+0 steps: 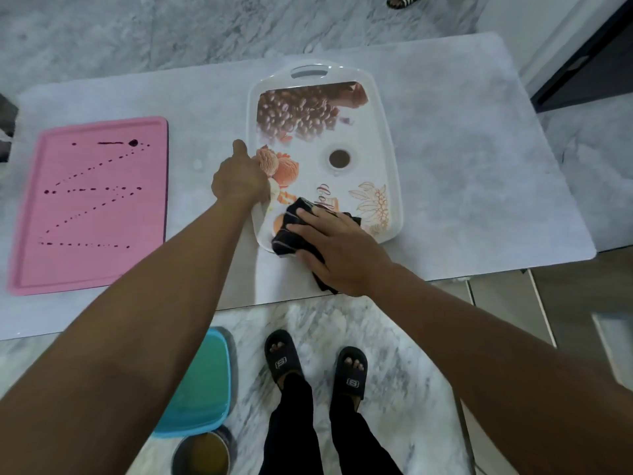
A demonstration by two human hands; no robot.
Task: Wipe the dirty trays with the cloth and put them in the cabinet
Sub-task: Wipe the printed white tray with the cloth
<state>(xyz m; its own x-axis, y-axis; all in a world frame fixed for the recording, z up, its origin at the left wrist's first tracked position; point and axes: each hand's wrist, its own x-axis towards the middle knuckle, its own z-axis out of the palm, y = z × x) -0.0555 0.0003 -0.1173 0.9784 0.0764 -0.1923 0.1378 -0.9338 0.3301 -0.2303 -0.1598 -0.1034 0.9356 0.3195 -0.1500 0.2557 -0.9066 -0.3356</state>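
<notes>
A white rectangular plastic tray with a cut-out handle and a printed coffee-bean picture point(375, 142) is set on a pale grey marble-patterned table top point(472, 186), right of the middle, with its handle end pointing away from the person. Its left rim is gripped by the left hand point(239, 180), whose fingers are curled over the edge while the thumb is stretched along it. A dark crumpled cloth point(291, 228) is laid on the near left corner of this tray and is pressed down by the right hand point(339, 248), which lies flat upon it with the fingers nearly straight and slightly spread; part of the cloth is trailed over the near rim onto the table. A pink rectangular plastic tray point(96, 269), dotted with lines of dark spots, is placed well apart to the left on the same table. Below the table edge, on the marble floor, a teal rounded lid point(202, 382) and a round metal tin point(202, 454) are seen beside two feet in black slippers point(282, 358)
</notes>
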